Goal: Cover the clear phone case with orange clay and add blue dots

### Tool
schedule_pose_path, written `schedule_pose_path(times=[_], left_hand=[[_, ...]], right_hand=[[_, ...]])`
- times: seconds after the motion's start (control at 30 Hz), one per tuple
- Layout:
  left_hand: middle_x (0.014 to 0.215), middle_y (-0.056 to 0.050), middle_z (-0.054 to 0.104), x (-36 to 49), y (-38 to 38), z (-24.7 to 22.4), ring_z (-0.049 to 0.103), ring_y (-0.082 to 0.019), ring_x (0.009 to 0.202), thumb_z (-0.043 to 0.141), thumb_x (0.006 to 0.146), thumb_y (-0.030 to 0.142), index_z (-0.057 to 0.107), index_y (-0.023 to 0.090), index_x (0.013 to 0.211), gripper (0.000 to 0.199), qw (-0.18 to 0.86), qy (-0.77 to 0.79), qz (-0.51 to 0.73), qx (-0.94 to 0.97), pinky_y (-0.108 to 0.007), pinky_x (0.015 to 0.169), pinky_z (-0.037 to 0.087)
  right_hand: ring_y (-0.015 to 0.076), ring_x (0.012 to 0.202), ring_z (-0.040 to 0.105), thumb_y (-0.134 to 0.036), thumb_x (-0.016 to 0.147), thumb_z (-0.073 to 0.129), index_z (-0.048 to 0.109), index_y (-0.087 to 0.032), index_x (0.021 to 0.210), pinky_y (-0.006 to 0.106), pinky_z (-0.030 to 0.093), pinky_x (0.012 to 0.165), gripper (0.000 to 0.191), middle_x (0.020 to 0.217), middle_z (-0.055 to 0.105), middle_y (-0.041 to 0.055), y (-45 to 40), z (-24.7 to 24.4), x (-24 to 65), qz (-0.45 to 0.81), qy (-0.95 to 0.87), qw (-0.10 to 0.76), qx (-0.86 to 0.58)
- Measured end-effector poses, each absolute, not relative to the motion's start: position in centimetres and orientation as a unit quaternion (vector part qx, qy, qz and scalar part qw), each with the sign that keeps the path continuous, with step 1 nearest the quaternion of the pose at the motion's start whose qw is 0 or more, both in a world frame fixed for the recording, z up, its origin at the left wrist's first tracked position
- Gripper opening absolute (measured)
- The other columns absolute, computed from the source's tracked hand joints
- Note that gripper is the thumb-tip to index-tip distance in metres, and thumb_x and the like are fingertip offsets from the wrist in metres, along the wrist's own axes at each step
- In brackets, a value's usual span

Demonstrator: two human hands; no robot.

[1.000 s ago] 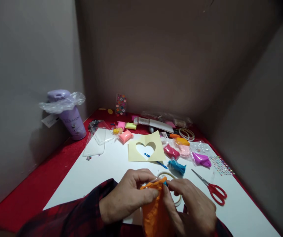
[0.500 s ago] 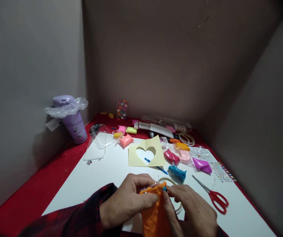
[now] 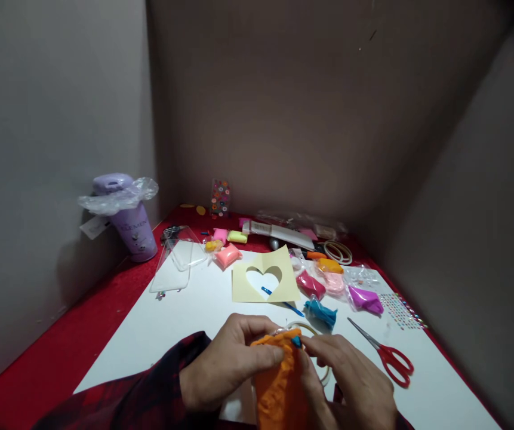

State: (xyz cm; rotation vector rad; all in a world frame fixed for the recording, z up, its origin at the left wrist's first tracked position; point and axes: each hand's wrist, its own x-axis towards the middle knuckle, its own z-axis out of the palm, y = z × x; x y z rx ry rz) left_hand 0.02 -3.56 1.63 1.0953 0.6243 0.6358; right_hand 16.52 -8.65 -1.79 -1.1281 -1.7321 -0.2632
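My left hand (image 3: 234, 364) is closed on a flat piece covered in bumpy orange clay (image 3: 277, 394), which looks like a phone case with a clear rim at the top. Its thumb lies across the orange surface. At the upper right corner of that piece sits a small blue bit of clay (image 3: 296, 341). The thumb and forefinger of my right hand (image 3: 353, 379) pinch around this blue bit, against the orange edge. A roll of tape (image 3: 326, 376) lies partly hidden behind my hands. The lower end of the orange piece runs out of view.
Red-handled scissors (image 3: 395, 364) lie right on the white board (image 3: 122, 352). Ahead are cream card with a heart cutout (image 3: 243, 292), a blue pen (image 3: 295, 309) and bagged blue clay (image 3: 322, 313). Clear phone cases (image 3: 171, 280) lie left, near a purple tumbler (image 3: 135, 233).
The blue bit shows more now, at the orange piece's upper corner. The orange piece has tilted slightly, and my hands have barely shifted.
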Motion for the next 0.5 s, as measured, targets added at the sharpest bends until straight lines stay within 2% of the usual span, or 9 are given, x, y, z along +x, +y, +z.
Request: schedule_pose_path(times=[0.13,0.23,0.37,0.5], left_hand=[[0.069,-0.003,0.059,0.1,-3.6,1.1,0.050,-0.011,0.064,0.063,0.068,0.017,0.065,0.010,0.075,0.011,0.788,0.301,0.304,0.444,-0.023,0.062,0.036],[0.069,-0.004,0.061,0.1,-3.5,0.8,0.053,-0.012,0.063,0.062,0.068,0.016,0.065,0.010,0.077,0.011,0.803,0.296,0.305,0.417,-0.024,0.062,0.037],[0.071,-0.005,0.062,0.1,-3.3,0.5,0.055,-0.014,0.065,0.060,0.068,0.015,0.063,0.011,0.077,0.010,0.818,0.287,0.306,0.393,-0.026,0.064,0.038],[0.067,-0.003,0.060,0.1,-3.2,0.2,0.053,-0.012,0.061,0.061,0.068,0.015,0.062,0.011,0.077,0.011,0.812,0.303,0.293,0.404,-0.024,0.060,0.037]], right_hand=[[0.0175,0.066,0.060,-0.014,0.074,0.061,0.061,-0.017,0.087,0.027,0.046,0.055,0.013,0.078,0.064,0.0066,-8.8,-1.9,16.5,-0.054,-0.672,0.540,-0.503],[0.0160,0.063,0.057,-0.025,0.079,0.058,0.058,-0.018,0.090,0.024,0.045,0.049,0.013,0.081,0.061,0.0053,-8.7,-1.3,16.5,0.132,-0.617,0.544,-0.553],[0.0186,0.073,0.059,-0.034,0.082,0.054,0.058,-0.019,0.086,0.026,0.048,0.063,0.016,0.078,0.062,0.0036,-8.4,-0.2,16.6,0.433,-0.531,0.511,-0.519],[0.0161,0.069,0.056,-0.033,0.076,0.060,0.058,-0.018,0.079,0.024,0.046,0.063,0.016,0.074,0.060,0.0020,-8.2,0.1,16.4,0.540,-0.457,0.522,-0.476]])
